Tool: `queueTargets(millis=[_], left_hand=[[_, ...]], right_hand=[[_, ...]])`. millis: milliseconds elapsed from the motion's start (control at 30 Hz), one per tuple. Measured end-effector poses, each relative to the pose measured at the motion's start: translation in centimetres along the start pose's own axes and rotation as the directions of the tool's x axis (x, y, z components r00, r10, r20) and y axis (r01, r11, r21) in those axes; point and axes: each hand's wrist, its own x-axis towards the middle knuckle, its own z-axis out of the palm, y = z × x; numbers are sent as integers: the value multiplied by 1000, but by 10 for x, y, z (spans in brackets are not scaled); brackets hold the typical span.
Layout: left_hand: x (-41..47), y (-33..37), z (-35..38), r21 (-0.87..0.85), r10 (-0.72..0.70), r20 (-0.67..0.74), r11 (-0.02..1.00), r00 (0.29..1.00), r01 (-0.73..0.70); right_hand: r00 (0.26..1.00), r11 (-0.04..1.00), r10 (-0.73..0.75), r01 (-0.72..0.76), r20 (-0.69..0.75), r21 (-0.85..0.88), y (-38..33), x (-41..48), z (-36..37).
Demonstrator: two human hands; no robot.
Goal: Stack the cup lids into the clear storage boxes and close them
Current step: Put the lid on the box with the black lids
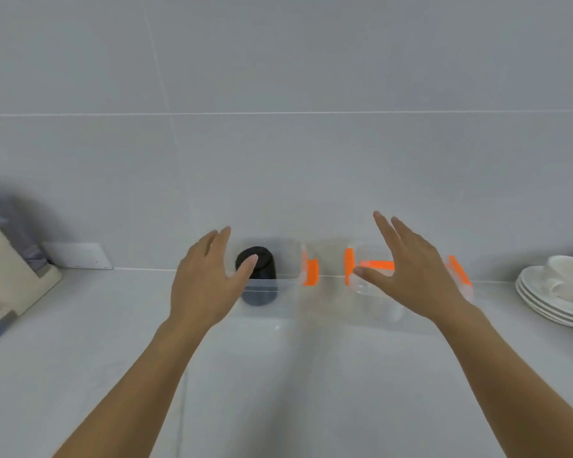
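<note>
Two bare forearms reach over a pale counter [80, 342], the left hand [202, 285] and right hand [411, 276] both spread wide with fingers apart, holding nothing. Just beyond them, against the tiled wall [278, 160], stand two clear boxes with orange clips: the left box [288, 285] holds a stack of black lids [257, 276]; the right box [371, 289] is partly hidden, its contents unclear. White plates [549, 302] sit far right.
</note>
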Motion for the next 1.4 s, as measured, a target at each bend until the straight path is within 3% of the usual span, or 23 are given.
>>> queueTargets(millis=[300,500,800,1100,1400], left_hand=[[-36,-106,-56,15,-73,-51,997,996,73],[-53,-164,-84,31,-202,-62,979,978,204],[-99,-226,-82,5,-419,11,908,908,419],[-134,-260,-54,11,-612,90,790,786,613],[-163,-267,-9,206,-674,243,739,697,642]], right_hand=[[992,992,-97,90,77,93,-123,-22,49],[980,982,-160,146,122,121,-180,-28,85],[933,979,-186,151,308,133,-226,-41,154],[861,991,-67,0,503,132,-233,-75,215],[800,991,99,-135,592,17,-234,-106,246]])
